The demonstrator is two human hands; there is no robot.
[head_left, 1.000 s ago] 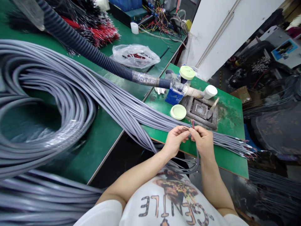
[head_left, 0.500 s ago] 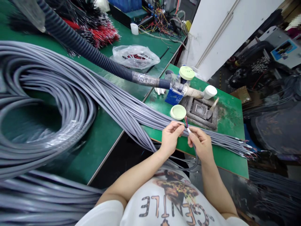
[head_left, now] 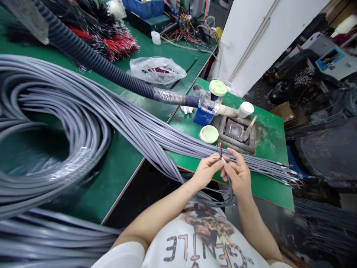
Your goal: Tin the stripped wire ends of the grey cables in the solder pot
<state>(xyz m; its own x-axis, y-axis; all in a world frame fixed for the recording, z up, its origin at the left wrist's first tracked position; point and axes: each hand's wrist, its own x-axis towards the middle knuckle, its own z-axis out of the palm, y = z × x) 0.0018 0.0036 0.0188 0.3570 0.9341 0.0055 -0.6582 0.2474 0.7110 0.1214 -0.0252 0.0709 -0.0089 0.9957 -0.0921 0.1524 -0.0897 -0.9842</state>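
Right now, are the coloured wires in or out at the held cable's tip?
Out: coloured wires stick up past the white end of the cable, between left hand and right hand.

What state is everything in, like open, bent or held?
Bare left hand: pinching near the cable's end
Bare right hand: holding cable, index finger raised
Thin grey cable: held, bent, end stripped
Thin coloured wires: bared, slightly spread
Large grey cable coil: looped, partly film-wrapped
Ribbed dark-blue hose: curved
Clear plastic bag: lying, holding something reddish
Round pale-green dish: hollow side up
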